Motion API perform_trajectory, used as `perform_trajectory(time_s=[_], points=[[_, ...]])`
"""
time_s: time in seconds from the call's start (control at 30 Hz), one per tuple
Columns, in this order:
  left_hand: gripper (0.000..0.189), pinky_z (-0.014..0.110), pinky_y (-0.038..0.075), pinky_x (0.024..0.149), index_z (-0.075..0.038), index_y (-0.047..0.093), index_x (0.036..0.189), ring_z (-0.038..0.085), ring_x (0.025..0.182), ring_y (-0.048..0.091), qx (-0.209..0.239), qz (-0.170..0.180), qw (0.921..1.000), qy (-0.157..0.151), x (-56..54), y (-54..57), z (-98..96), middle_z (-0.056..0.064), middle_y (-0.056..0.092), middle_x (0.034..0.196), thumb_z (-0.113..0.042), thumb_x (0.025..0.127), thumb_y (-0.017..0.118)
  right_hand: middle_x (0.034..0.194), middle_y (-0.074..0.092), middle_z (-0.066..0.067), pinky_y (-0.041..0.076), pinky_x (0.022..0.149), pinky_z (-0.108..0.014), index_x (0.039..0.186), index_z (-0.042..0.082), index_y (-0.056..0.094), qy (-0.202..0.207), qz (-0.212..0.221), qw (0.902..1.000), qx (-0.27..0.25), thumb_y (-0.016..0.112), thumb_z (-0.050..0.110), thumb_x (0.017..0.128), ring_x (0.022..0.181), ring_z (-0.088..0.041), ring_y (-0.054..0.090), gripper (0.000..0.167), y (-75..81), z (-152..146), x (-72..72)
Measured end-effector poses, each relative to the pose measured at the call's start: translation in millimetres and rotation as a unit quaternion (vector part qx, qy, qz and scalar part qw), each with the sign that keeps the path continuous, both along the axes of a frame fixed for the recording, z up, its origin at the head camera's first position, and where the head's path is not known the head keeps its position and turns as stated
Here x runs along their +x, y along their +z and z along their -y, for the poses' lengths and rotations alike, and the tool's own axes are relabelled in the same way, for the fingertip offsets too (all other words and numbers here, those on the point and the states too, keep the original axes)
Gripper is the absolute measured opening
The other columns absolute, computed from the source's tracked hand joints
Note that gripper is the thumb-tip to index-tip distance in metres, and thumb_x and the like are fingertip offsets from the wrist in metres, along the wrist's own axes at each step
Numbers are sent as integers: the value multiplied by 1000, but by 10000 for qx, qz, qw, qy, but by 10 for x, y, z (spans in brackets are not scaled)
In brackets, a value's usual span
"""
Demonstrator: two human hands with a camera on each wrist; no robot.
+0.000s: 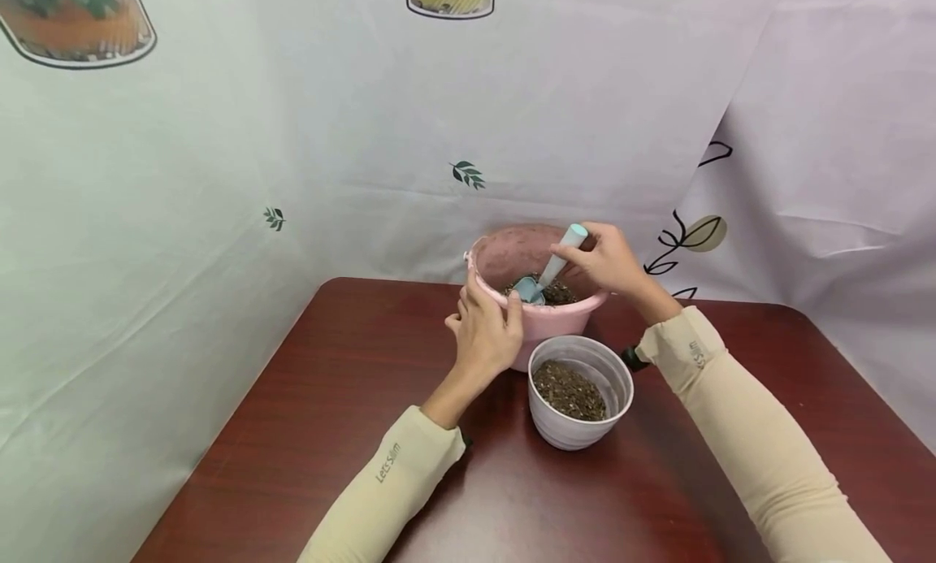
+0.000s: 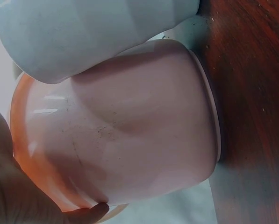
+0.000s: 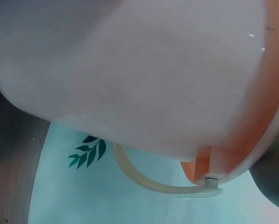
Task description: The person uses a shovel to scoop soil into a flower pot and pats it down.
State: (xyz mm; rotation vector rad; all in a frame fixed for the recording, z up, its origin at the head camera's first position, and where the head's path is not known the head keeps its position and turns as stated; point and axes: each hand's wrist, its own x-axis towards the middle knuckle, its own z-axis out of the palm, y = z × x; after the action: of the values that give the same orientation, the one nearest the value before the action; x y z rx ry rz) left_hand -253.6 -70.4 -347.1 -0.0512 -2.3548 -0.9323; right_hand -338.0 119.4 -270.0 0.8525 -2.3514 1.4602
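Observation:
A pink bucket (image 1: 550,326) with dark soil (image 1: 560,293) inside stands on the table. My left hand (image 1: 486,331) grips its rim on the near left side, thumb at the edge. My right hand (image 1: 613,258) holds a small hand trowel (image 1: 559,262) by its pale handle, over the bucket's right side. The trowel's light-blue blade points down into the bucket, at the soil. In front of the bucket stands a white ribbed pot (image 1: 574,435), partly filled with brown soil (image 1: 569,391). The left wrist view shows the bucket's smudged outer wall (image 2: 130,126) beside the pot.
Everything stands on a dark red wooden table (image 1: 307,449). A pale cloth (image 1: 351,124) with printed leaves hangs behind the table and along its sides. The bucket's pale curved handle (image 3: 148,182) hangs down its outer side in the right wrist view.

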Motion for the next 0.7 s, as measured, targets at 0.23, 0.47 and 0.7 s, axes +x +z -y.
perform_trajectory(time_s=[0.23, 0.47, 0.7], points=[[77, 58, 31, 85, 6, 13, 151, 41, 110, 50, -42, 68, 10000, 30, 14, 13, 3, 27, 46, 127, -44, 99, 41, 71, 71, -9, 57, 58, -35, 90, -10, 61, 120, 716, 9949, -707, 68, 8, 93, 58, -20, 71, 21, 17, 3, 55], [77, 57, 31, 85, 6, 11, 151, 40, 110, 50, -33, 192, 9998, -5, 21, 18, 8, 26, 45, 127, -44, 99, 39, 71, 70, -1, 57, 59, -30, 91, -9, 61, -78, 977, 9907, -946, 69, 11, 93, 59, -15, 70, 22, 28, -37, 107], [76, 59, 31, 87, 6, 11, 151, 40, 109, 50, -94, 221, 9997, -3, 12, 31, 22, 27, 44, 129, -43, 99, 38, 74, 71, -3, 57, 64, -30, 92, -6, 62, -351, 1569, 9695, -1849, 72, 15, 91, 63, -15, 71, 24, 55, -153, 178]])
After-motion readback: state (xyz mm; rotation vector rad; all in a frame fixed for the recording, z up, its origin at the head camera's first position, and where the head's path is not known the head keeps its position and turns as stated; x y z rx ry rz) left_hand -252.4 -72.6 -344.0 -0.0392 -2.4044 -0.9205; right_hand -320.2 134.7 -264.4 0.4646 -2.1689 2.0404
